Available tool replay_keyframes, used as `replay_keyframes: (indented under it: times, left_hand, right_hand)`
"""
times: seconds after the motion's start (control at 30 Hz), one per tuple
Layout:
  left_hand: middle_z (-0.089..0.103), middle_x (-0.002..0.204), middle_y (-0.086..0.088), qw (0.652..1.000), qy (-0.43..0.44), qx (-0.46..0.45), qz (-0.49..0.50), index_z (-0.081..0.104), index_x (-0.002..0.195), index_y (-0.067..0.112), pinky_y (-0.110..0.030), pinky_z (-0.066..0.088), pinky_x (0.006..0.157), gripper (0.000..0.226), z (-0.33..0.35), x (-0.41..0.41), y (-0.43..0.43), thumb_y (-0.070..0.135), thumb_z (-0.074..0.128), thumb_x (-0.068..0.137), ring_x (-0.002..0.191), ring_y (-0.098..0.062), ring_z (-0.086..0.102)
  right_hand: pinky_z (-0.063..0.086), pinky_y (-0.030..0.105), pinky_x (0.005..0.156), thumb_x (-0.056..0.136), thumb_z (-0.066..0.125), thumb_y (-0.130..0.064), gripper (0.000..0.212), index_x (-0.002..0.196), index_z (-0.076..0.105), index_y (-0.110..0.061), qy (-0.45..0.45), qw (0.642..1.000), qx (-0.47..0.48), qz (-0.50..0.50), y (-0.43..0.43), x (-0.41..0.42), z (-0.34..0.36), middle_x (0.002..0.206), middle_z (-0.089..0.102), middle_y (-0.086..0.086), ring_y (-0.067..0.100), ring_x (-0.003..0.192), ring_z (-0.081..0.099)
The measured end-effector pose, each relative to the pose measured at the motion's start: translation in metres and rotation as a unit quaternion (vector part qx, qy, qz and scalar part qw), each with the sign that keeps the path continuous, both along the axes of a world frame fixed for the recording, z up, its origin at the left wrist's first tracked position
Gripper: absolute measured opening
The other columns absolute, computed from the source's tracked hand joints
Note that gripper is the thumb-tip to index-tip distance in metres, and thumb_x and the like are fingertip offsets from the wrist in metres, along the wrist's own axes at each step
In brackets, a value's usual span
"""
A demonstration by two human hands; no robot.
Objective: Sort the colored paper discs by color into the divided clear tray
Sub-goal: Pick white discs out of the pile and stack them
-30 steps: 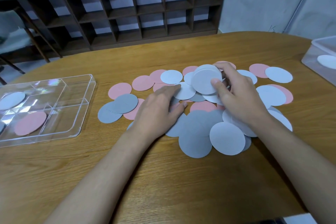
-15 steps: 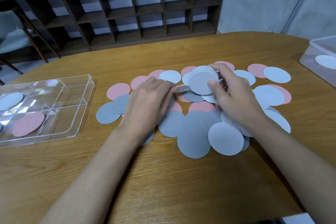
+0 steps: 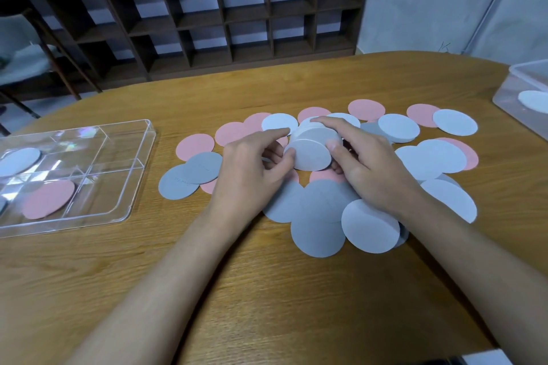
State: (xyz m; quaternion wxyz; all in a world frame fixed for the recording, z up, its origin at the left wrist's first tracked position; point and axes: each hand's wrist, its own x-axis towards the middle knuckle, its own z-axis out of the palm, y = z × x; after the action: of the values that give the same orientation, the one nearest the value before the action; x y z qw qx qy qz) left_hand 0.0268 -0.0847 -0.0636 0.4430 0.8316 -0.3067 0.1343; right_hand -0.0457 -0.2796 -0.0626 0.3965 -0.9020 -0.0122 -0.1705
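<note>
Both hands' grip, left hand (image 3: 252,163) having just joined right hand (image 3: 364,163), is squaring a pale-disc stack (image 3: 311,151) mid-bench over the pile, so it's probably heading to the tray (image 3: 124,210) at the left edge.

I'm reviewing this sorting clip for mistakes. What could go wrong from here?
1. The stack of white paper discs is pinched only at its edges by the left hand and right hand; it could fan out or drop discs on the way to the divided clear plastic tray.
2. Both wrists rest over the loose grey paper discs, so lifting could drag them toward the wooden table edge.
</note>
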Motion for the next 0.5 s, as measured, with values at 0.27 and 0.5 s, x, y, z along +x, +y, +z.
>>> replay_keyframes:
  times: [0.27, 0.5]
  left_hand:
    - [0.077, 0.089, 0.0, 1.0, -0.01, -0.007, 0.017, 0.081, 0.111, 0.017, -0.03, 0.056, 0.078, 0.021, -0.004, 0.001, -0.001, 0.02, 0.076, 0.091, 0.077, -0.011, 0.071]
    - [0.06, 0.059, -0.002, 0.997, -0.047, 0.063, 0.017, 0.074, 0.102, 0.009, -0.044, 0.049, 0.061, 0.027, -0.008, 0.0, -0.003, 0.03, 0.056, 0.099, 0.058, -0.027, 0.051]
  right_hand:
    - [0.038, 0.01, 0.086, 0.109, 0.037, -0.03, 0.053, 0.161, 0.03, -0.034, 0.056, 0.998, -0.016, 0.017, 0.005, 0.0, -0.003, 0.109, 0.059, -0.018, 0.0, 0.102, 0.052]
    - [0.041, 0.032, 0.087, 0.11, 0.041, -0.034, 0.059, 0.165, 0.02, -0.028, 0.008, 0.986, -0.166, -0.01, 0.005, 0.002, -0.013, 0.117, 0.052, -0.004, 0.017, 0.11, 0.044]
